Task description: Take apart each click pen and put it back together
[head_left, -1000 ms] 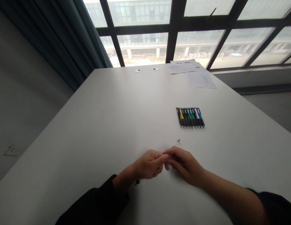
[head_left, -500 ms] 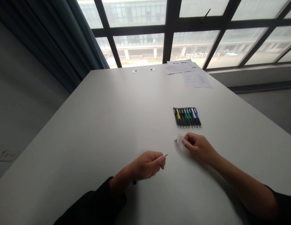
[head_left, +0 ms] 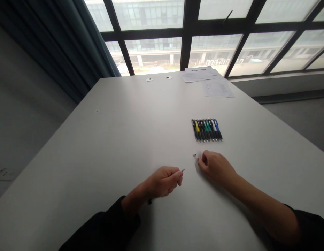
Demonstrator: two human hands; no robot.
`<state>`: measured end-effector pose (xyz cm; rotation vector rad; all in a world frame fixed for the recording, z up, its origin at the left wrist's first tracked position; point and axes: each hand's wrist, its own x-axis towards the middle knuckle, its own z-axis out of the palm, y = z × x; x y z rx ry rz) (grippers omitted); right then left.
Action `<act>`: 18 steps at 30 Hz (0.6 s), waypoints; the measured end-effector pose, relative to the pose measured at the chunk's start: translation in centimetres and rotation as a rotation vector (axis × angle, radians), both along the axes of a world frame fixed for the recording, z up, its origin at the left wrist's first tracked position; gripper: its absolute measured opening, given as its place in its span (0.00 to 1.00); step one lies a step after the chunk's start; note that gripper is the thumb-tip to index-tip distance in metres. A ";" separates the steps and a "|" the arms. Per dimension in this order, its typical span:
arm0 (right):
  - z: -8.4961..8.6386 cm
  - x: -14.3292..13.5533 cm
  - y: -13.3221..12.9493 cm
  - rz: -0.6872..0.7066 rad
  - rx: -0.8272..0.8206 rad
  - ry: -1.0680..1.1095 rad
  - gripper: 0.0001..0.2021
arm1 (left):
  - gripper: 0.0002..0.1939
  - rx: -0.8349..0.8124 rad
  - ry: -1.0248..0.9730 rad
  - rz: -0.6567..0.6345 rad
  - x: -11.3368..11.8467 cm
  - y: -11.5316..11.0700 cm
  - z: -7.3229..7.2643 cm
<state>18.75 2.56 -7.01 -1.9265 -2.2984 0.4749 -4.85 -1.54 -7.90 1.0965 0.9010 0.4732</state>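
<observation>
My left hand (head_left: 164, 181) is closed around a slim pen, mostly hidden by the fingers. Its thin dark point (head_left: 183, 170) pokes out past the thumb, and a black end (head_left: 150, 201) shows under the wrist. My right hand (head_left: 216, 167) rests low over the table with its fingers curled, thumb and forefinger bent into a ring. Whatever may be between those fingertips is too small to make out. Just left of them lies a small silvery piece (head_left: 194, 155). Beyond the right hand, several click pens (head_left: 207, 130) lie side by side in a row, with black, yellow, green, white and blue parts.
The white table (head_left: 120, 139) reaches to the window. Printed papers (head_left: 216, 88) lie at its far right. Two round cable-hole covers (head_left: 149, 80) sit near the back edge. A dark curtain (head_left: 81, 45) hangs at the left, above a wall socket (head_left: 5, 174).
My right hand has moved left and slightly down, nearer the small silvery piece. My left hand keeps its grip on the pen, almost still. The view has shifted slightly.
</observation>
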 end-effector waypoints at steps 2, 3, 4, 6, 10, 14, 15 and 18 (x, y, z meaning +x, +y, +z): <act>0.0 0.0 0.0 0.008 0.007 -0.010 0.12 | 0.25 0.000 0.001 -0.001 0.0 0.0 0.0; -0.1 0.0 -0.1 0.012 0.010 -0.014 0.12 | 0.25 0.001 0.002 -0.001 -0.1 0.0 0.0; -0.1 0.0 -0.1 0.016 0.014 -0.018 0.12 | 0.25 0.003 0.002 -0.001 -0.1 0.0 0.0; -0.3 0.1 -0.1 0.024 0.022 -0.023 0.11 | 0.25 0.005 0.003 0.000 -0.1 0.0 0.1; -0.6 0.2 -0.1 0.046 0.039 -0.028 0.11 | 0.25 0.004 0.007 0.002 0.0 0.0 0.3; -0.7 0.3 -0.1 0.075 0.050 -0.029 0.11 | 0.25 -0.003 0.011 0.005 0.0 0.0 0.3; -0.7 0.3 -0.2 0.082 0.052 -0.029 0.11 | 0.25 -0.005 0.012 0.006 0.0 0.0 0.3; -0.7 0.3 -0.2 0.099 0.060 -0.029 0.10 | 0.25 -0.008 0.013 0.007 0.0 0.0 0.3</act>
